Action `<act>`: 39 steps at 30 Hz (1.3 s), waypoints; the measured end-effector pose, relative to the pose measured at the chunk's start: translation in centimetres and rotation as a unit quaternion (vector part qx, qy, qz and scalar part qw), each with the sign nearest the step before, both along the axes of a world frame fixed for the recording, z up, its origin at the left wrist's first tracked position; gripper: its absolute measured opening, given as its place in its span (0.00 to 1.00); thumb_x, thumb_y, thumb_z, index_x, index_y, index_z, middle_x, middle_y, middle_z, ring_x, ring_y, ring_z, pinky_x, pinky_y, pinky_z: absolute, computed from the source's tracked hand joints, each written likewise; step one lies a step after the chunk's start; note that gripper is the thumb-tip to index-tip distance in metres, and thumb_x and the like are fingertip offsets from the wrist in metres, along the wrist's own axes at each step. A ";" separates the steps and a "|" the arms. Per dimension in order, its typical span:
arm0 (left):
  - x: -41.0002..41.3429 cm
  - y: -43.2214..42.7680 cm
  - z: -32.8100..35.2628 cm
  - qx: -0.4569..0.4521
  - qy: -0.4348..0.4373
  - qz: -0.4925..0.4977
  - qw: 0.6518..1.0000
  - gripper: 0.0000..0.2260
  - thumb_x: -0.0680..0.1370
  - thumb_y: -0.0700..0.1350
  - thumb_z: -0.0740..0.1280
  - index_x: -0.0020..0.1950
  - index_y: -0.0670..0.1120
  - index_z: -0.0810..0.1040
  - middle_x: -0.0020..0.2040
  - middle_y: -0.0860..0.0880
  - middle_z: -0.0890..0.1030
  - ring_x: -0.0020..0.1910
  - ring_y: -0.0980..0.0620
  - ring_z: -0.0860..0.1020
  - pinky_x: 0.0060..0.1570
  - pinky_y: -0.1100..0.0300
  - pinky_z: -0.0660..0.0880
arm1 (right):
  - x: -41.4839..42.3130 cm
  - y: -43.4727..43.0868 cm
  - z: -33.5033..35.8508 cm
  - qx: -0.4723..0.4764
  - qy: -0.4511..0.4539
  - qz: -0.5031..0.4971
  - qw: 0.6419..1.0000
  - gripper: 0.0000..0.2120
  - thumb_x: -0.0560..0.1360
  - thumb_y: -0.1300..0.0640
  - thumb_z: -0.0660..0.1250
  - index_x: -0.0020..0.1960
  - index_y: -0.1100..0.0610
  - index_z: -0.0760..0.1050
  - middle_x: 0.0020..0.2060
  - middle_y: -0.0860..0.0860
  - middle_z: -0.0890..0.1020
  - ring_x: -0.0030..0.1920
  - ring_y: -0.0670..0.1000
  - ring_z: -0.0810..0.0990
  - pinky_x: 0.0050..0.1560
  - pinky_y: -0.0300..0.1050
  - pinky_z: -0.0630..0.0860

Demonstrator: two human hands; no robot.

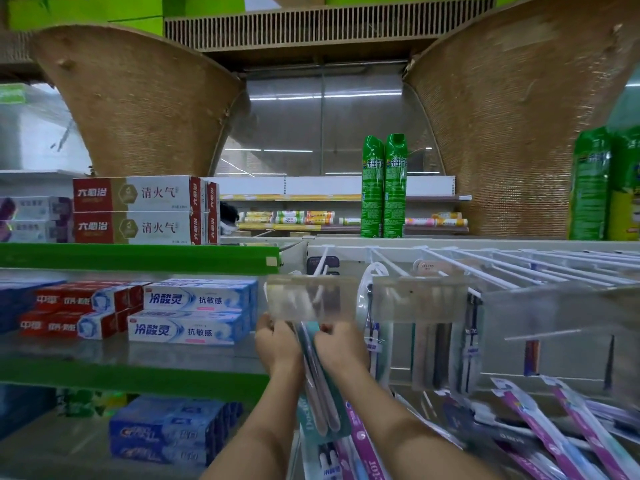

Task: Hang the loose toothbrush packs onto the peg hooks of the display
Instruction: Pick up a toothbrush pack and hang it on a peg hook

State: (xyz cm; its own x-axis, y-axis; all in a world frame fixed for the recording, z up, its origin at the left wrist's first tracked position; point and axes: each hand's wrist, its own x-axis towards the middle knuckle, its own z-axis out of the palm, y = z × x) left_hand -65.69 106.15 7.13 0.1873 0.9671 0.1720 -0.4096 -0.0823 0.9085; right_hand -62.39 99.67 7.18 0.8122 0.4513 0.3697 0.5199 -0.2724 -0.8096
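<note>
My head camera, wide-angled, looks forward and slightly down, close on the peg hooks point(464, 269) and the toothpaste shelves point(138, 258).

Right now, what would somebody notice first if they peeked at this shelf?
First, the two hands in the middle: the left hand and right hand both grip a teal toothbrush pack just under a clear tag holder. To the right, white peg hooks stick out in a row, with loose purple packs heaped below. Two tall green spray cans stand on top.
</note>
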 end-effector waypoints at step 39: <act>7.7 -26.1 -1.1 0.137 0.075 -0.343 0.926 0.20 0.74 0.29 0.55 0.49 0.49 0.81 0.44 0.44 0.84 0.46 0.40 0.81 0.48 0.48 0.79 | 9.8 -27.9 0.2 0.014 0.121 -0.212 0.970 0.10 0.76 0.65 0.58 0.45 0.61 0.79 0.46 0.59 0.80 0.42 0.54 0.73 0.39 0.43 0.70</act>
State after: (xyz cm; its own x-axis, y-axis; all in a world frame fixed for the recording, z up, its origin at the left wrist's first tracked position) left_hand -57.99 80.08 6.06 0.7829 0.5355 0.3167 -0.3225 -0.0861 0.9426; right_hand -52.58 71.76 7.40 0.9871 0.0502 0.1518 0.1592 -0.3970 -0.9039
